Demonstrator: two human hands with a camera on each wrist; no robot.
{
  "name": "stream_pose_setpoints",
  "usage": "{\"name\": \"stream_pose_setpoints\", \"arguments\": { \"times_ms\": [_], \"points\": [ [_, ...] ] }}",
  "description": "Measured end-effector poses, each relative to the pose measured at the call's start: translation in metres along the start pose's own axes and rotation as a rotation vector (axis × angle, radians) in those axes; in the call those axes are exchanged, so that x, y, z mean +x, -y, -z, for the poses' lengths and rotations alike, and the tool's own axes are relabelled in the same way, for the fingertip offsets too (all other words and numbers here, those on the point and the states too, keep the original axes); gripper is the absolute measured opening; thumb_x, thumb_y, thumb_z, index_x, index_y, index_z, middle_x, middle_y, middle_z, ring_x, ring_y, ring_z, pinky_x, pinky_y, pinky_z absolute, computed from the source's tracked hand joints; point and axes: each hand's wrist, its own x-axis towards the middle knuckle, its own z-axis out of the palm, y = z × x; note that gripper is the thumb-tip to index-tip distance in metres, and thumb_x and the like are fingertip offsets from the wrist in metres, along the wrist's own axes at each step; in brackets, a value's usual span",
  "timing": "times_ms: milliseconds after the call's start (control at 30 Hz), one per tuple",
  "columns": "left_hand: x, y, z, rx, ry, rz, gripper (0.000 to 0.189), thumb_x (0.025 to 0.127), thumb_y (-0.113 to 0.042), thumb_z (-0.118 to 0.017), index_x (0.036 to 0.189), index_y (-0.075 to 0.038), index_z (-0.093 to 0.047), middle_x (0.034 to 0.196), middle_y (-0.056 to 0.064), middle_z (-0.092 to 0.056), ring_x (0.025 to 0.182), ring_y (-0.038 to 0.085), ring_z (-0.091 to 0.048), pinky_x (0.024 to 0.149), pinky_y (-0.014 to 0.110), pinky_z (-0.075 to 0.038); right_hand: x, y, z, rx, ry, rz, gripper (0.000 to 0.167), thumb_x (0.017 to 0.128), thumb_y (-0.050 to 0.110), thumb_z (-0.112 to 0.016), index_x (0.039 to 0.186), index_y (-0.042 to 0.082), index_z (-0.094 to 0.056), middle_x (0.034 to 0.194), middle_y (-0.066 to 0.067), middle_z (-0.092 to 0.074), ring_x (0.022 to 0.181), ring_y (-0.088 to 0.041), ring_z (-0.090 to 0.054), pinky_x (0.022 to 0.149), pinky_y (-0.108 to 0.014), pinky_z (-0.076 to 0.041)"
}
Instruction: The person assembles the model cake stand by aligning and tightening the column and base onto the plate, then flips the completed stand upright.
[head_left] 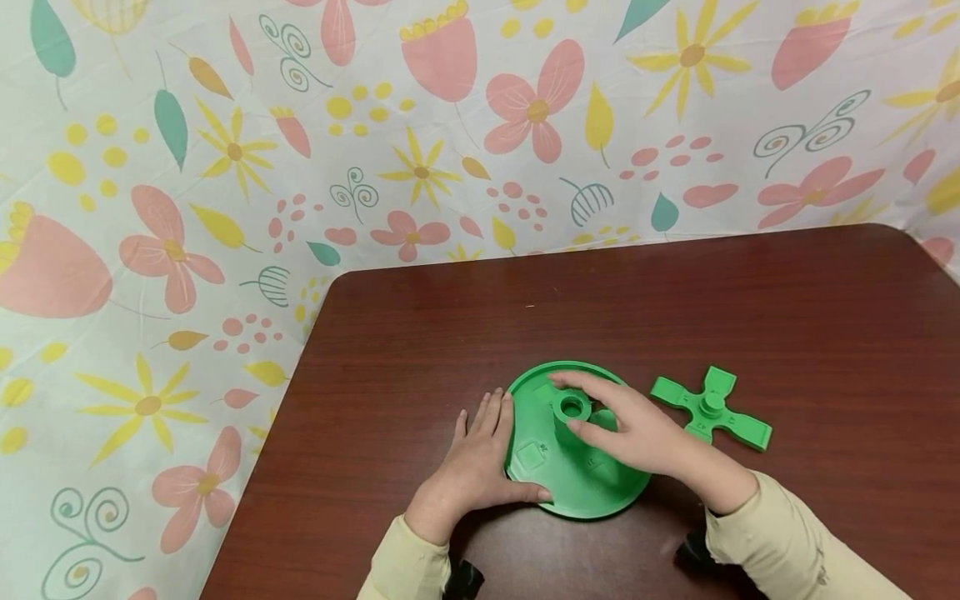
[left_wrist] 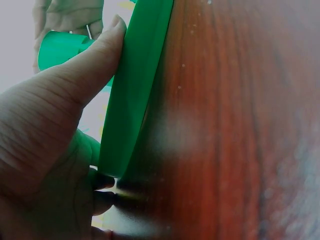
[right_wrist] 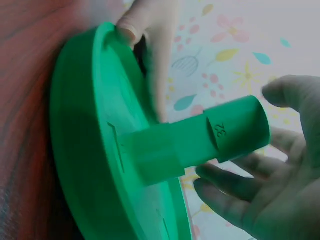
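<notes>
A round green base (head_left: 573,496) with a raised rim lies on the table. From its middle rises a hollow green post (head_left: 561,417), topped by a wider collar (right_wrist: 237,130) marked 32. My left hand (head_left: 480,467) holds the base at its left edge, thumb hooked over the front rim and fingers along the outside. Around the collar stands my right hand (head_left: 641,429), thumb and fingers spread. In the right wrist view a gap shows between that thumb and the collar, while the fingers lie close to its underside.
A flat green cross-shaped piece (head_left: 742,427) with a central knob lies right of the base, partly behind my right hand. The dark wooden table (head_left: 405,325) ends at a floral curtain (head_left: 247,167) at the back and left.
</notes>
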Motion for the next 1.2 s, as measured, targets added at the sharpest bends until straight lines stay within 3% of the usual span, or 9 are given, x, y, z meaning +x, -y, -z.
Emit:
{"name": "stream_pose_setpoints", "arguments": {
  "times_ms": [100,233,500,700,1200],
  "points": [
    [0.0,0.0,0.0,0.002,0.004,0.001,0.134,0.066,-0.08,-0.067,0.157,-0.007,-0.001,0.163,0.013,-0.003,0.149,0.027,-0.003,0.114,0.059,-0.012,0.0,-0.001,0.003,0.012,0.058,0.018,0.047,0.097,0.018,-0.062,0.142,0.012,-0.05,0.141,0.001,-0.052,0.13,-0.017,-0.048,0.094,-0.043,-0.048],
    [0.0,0.0,0.0,0.003,0.003,0.001,0.134,0.066,-0.08,-0.067,0.157,-0.007,-0.001,0.163,0.013,-0.003,0.149,0.027,-0.003,0.114,0.059,-0.012,0.0,-0.001,0.004,-0.007,0.056,0.004,0.045,0.096,0.022,-0.064,0.138,0.013,-0.053,0.137,0.004,-0.055,0.127,-0.016,-0.051,0.095,-0.043,-0.048],
    [0.0,-0.001,0.001,0.002,0.004,0.003,0.134,0.066,-0.08,-0.067,0.157,-0.007,-0.001,0.163,0.013,-0.002,0.149,0.027,-0.003,0.114,0.059,-0.012,-0.002,0.005,-0.005,-0.12,-0.075,-0.082,0.044,0.089,0.034,-0.072,0.127,0.016,-0.059,0.123,0.006,-0.063,0.105,-0.016,-0.063,0.083,-0.044,-0.052],
    [0.0,-0.001,0.001,0.008,-0.001,0.001,0.134,0.066,-0.08,-0.067,0.157,-0.006,-0.002,0.163,0.013,-0.002,0.149,0.028,-0.004,0.114,0.06,-0.012,-0.003,0.008,-0.015,-0.19,-0.185,-0.126,0.044,0.084,0.035,-0.077,0.12,0.016,-0.059,0.112,0.007,-0.066,0.087,-0.01,-0.062,0.073,-0.037,-0.052],
    [0.0,-0.002,0.001,-0.009,0.017,0.019,0.134,0.065,-0.081,-0.066,0.157,-0.008,-0.001,0.163,0.011,-0.002,0.149,0.027,-0.003,0.114,0.06,-0.011,-0.005,0.013,-0.024,-0.239,-0.258,-0.155,0.048,0.081,0.029,-0.08,0.12,0.013,-0.057,0.114,0.0,-0.067,0.084,-0.014,-0.064,0.069,-0.035,-0.051]
  ]
}}
